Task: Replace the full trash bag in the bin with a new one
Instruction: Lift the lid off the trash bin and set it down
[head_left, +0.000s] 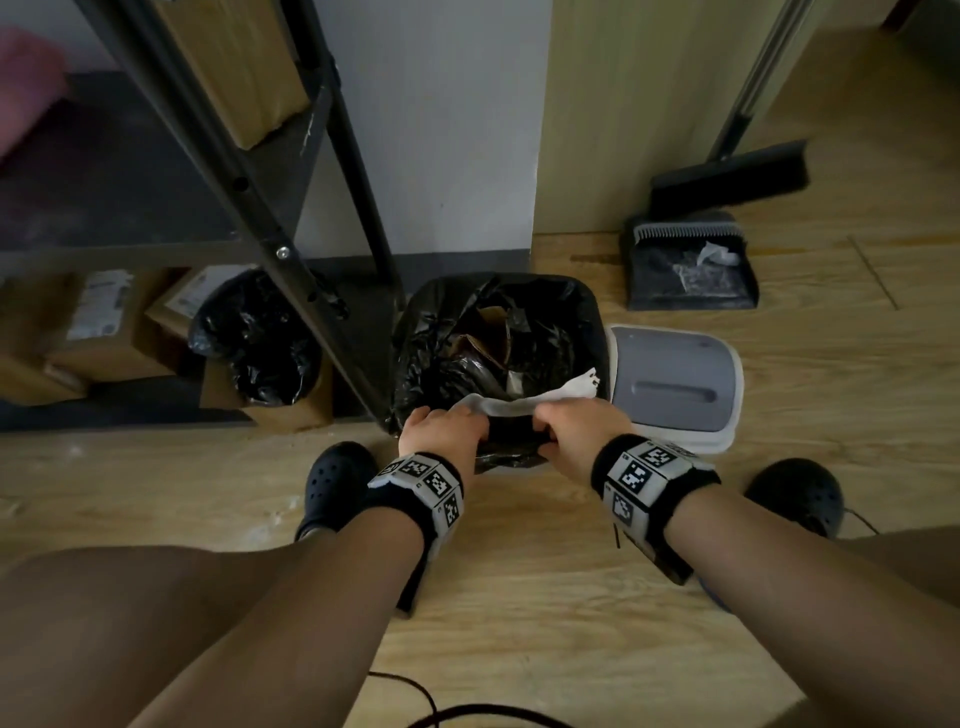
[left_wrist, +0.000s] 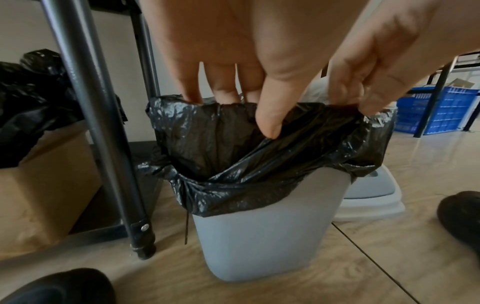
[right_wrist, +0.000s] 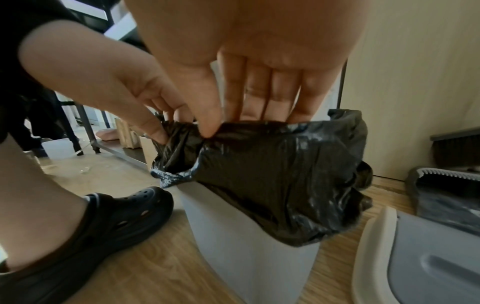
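Observation:
A pale grey bin (left_wrist: 259, 236) stands on the floor, lined with a black trash bag (head_left: 467, 353) that holds cardboard scraps and paper. My left hand (head_left: 447, 426) and right hand (head_left: 571, 423) are side by side at the bin's near rim. In the left wrist view my left hand (left_wrist: 244, 111) has its fingers inside the bag (left_wrist: 259, 154) and its thumb on the outer fold. The right wrist view has my right hand (right_wrist: 233, 123) pinching the bag's (right_wrist: 285, 174) edge, which is lifted off the near rim of the bin (right_wrist: 246, 257).
The bin's grey lid (head_left: 675, 384) lies on the floor just right of the bin. A dustpan (head_left: 691, 265) and broom (head_left: 727, 176) stand behind it. A black shelf post (head_left: 291, 234) rises close on the left, beside a cardboard box with another black bag (head_left: 254, 338). My black clogs (head_left: 337, 478) flank the bin.

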